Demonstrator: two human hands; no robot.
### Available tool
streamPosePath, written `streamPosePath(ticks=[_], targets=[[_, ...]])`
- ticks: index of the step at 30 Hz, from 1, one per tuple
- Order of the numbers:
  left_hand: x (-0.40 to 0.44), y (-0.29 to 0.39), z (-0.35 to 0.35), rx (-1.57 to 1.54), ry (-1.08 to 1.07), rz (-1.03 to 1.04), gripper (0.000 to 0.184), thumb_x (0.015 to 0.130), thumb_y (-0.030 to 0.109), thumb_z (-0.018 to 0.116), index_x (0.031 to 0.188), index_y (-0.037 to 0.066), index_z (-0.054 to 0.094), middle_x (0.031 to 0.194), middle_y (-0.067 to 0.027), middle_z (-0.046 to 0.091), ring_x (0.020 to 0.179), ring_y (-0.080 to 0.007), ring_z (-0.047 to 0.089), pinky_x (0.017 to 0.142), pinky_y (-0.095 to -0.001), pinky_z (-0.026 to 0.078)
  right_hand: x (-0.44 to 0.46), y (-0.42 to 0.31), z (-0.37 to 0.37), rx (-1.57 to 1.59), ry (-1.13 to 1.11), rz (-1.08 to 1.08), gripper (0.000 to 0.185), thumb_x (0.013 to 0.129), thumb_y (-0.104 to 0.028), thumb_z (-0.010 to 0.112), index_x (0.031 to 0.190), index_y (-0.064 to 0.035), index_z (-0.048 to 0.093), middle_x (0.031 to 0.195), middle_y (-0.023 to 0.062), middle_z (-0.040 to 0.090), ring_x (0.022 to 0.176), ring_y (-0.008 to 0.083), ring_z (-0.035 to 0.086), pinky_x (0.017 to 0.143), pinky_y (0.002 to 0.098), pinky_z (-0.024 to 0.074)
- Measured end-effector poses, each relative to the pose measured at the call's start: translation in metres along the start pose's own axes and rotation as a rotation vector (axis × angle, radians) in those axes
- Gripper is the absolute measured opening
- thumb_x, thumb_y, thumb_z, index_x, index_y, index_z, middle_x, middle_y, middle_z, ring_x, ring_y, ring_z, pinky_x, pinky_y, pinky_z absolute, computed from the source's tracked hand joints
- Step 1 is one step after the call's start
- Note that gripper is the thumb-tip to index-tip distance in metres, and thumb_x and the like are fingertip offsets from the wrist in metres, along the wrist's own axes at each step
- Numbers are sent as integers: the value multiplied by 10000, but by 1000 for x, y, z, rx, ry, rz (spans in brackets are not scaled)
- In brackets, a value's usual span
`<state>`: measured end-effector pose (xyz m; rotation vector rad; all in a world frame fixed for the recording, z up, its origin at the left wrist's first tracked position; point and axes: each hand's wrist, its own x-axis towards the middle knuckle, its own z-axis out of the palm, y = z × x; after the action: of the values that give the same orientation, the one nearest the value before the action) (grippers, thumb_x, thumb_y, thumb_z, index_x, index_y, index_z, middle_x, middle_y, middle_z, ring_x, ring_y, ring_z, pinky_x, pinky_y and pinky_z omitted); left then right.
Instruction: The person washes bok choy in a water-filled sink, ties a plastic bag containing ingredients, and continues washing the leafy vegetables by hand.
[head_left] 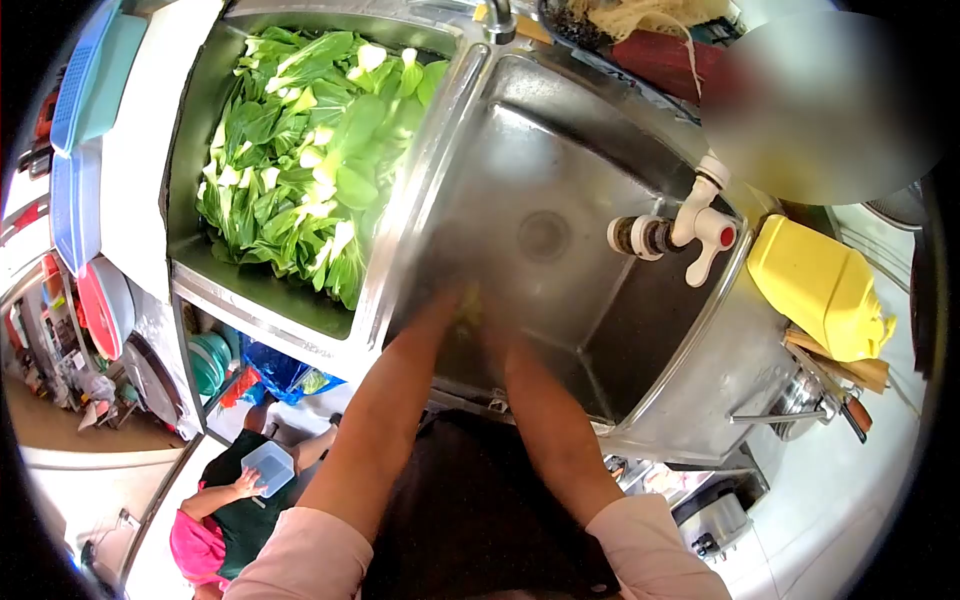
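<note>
Both of my arms reach down into the right-hand basin of a metal sink (630, 330). My left hand (445, 308) and my right hand (500, 335) are close together near the basin's front left, left of the drain (544, 236). Both are smeared and hazy, so their fingers cannot be made out. A small yellow-green patch (469, 306) shows between them, too blurred to name. The left basin (190, 215) is full of leafy greens (290, 170) with pale stems.
A white tap with a red button (700, 230) juts over the right basin. Beyond it lies a yellow jug (820, 285). A metal faucet (498, 22) stands at the back. At lower left another person (240, 500) holds a clear container (268, 469).
</note>
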<state>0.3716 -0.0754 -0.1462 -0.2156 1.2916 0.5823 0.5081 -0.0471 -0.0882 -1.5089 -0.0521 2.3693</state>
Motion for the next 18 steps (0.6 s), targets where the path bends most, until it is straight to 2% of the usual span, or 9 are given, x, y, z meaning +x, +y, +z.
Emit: streamPosePath(ticks=[1, 4, 7, 10, 12, 13, 14, 15, 18], targets=[[9, -8, -3, 78, -9, 66, 507, 910, 516, 597, 1215, 111, 591, 1142, -105, 609, 981, -251, 582, 797, -432, 500, 14, 9, -8, 262, 40, 187, 379, 959, -360, 541, 1187, -61, 591, 1125, 101, 627, 1022, 267, 598, 895, 427, 487], [6, -8, 12, 137, 12, 101, 506, 910, 527, 591, 1205, 117, 605, 1122, -99, 619, 960, -240, 589, 785, -423, 500, 11, 15, -12, 392, -3, 87, 402, 962, -370, 534, 1219, -63, 570, 1158, 111, 616, 1025, 283, 596, 904, 430, 483], [-24, 11, 45, -62, 116, -95, 536, 904, 538, 592, 1233, 114, 590, 1135, -99, 615, 961, -252, 587, 794, -436, 500, -1, 10, -14, 318, 125, 92, 410, 967, -370, 526, 1239, -66, 558, 1183, 107, 605, 1038, 288, 591, 910, 428, 480], [-18, 6, 55, 75, 339, -133, 593, 892, 543, 597, 1300, 115, 550, 1181, -113, 600, 980, -285, 585, 817, -480, 490, 4, 33, -42, -73, -15, -363, 387, 967, -332, 525, 1245, -66, 557, 1190, 99, 601, 1053, 280, 587, 913, 424, 478], [-61, 28, 72, -89, 133, -34, 603, 891, 533, 599, 1325, 120, 532, 1190, -119, 599, 1004, -287, 587, 833, -481, 487, -41, 4, -5, -131, 48, -482, 376, 964, -297, 523, 1257, -63, 552, 1188, 95, 600, 1056, 274, 589, 914, 416, 478], [-88, 37, 80, -167, 31, 11, 609, 890, 527, 599, 1338, 122, 523, 1195, -122, 598, 1015, -288, 588, 841, -482, 486, -59, -17, 19, 31, 104, -365, 375, 960, -263, 521, 1274, -60, 545, 1187, 88, 601, 1054, 258, 595, 913, 393, 480], [-99, 42, 81, 40, 4, 102, 607, 885, 499, 623, 1343, 114, 515, 1181, -108, 604, 1020, -262, 592, 841, -446, 495, -77, -39, 44, 206, 174, -259, 378, 956, -230, 519, 1291, -57, 537, 1186, 80, 602, 1051, 241, 600, 911, 370, 482], [-110, 47, 83, 243, -4, 199, 609, 880, 470, 646, 1348, 107, 506, 1167, -95, 610, 1025, -236, 596, 841, -410, 504, -100, -50, 66, 72, 204, -350, 378, 956, -223, 519, 1293, -53, 535, 1184, 75, 604, 1050, 232, 601, 908, 359, 483], [-158, 59, 84, 36, -116, 714, 544, 909, 378, 647, 1342, 82, 503, 1159, -75, 611, 1008, -195, 595, 837, -335, 501, -147, -64, 113, -247, 174, -637, 400, 947, -171, 532, 1310, -3, 520, 1210, 84, 600, 1067, 202, 598, 906, 324, 485]])
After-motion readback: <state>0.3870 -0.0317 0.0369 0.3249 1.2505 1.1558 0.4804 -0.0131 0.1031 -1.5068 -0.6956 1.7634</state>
